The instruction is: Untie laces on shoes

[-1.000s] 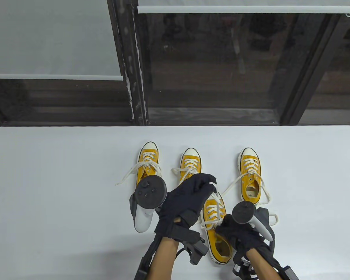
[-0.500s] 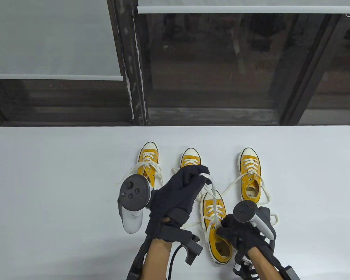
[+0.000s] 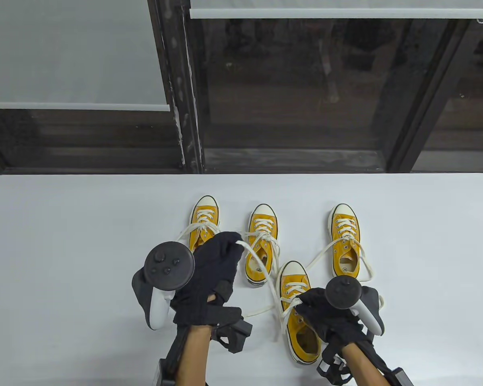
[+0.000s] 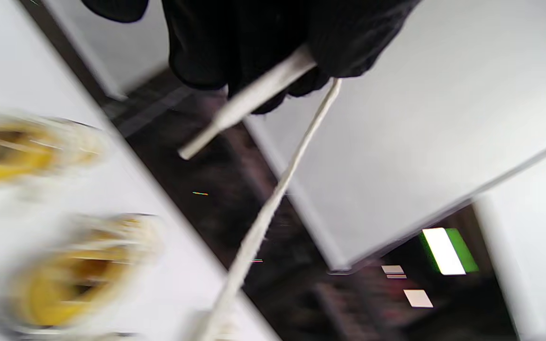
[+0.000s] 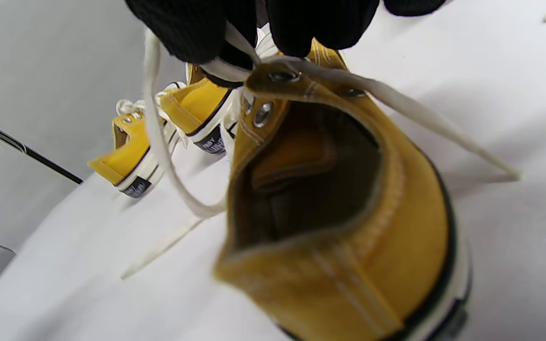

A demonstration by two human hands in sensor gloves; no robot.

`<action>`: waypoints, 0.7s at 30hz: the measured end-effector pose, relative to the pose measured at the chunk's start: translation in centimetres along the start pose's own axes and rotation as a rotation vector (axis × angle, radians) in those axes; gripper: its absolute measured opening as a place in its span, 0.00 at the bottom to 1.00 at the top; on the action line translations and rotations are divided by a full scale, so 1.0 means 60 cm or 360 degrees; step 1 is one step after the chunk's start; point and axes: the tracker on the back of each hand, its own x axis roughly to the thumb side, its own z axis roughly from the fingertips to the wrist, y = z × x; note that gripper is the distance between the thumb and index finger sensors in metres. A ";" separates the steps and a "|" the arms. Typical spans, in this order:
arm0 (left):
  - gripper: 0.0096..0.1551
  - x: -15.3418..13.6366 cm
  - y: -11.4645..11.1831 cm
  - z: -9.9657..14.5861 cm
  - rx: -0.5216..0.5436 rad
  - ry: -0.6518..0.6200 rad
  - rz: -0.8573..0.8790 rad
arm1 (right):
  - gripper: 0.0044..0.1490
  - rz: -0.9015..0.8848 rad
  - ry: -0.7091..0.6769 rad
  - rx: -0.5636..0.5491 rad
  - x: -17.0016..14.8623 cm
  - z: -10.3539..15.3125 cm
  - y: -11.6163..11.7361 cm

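A white rectangular table [image 3: 64, 241] fills the lower half of the frame below dark window frames. Four yellow canvas low-top sneakers with white laces stand on it. Three form a row across the centre: the far-left sneaker [image 3: 203, 219], the middle sneaker [image 3: 261, 225] and the far-right sneaker [image 3: 345, 237], all with laces trailing loose. The nearest sneaker [image 3: 300, 325] sits lower centre-right, toe pointing up the frame.

The left hand [image 3: 211, 277], black-gloved, is at lower centre-left, fingers closed around a white flat cotton lace [image 3: 267, 277] that curves back to the nearest sneaker. The right hand [image 3: 326, 317], at lower right, pinches the laces at the top eyelets [image 5: 280, 76], steadying the shoe.

The lace looks soft, light and limp, and probably slides freely when taken near its stiff tip. The shoe seems light enough to shift, so bracing it helps.

The neighbouring sneakers' loose laces lie near the pulling path and could tangle.
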 end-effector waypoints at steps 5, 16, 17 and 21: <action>0.37 -0.046 -0.075 -0.014 -0.0256 0.0168 -0.0465 | 0.22 -0.0012 0.0010 0.0014 -0.003 -0.003 -0.003; 0.26 -0.049 -0.272 -0.040 -0.1248 0.0200 -0.0312 | 0.23 -0.0237 0.0014 0.0104 -0.019 -0.009 -0.012; 0.27 -0.054 -0.284 -0.045 -0.1245 0.0230 -0.0366 | 0.24 -0.0267 0.0011 0.0122 -0.021 -0.009 -0.012; 0.35 -0.075 -0.314 -0.055 -0.1168 0.0325 -0.0449 | 0.26 -0.0355 0.0003 0.0163 -0.024 -0.010 -0.015</action>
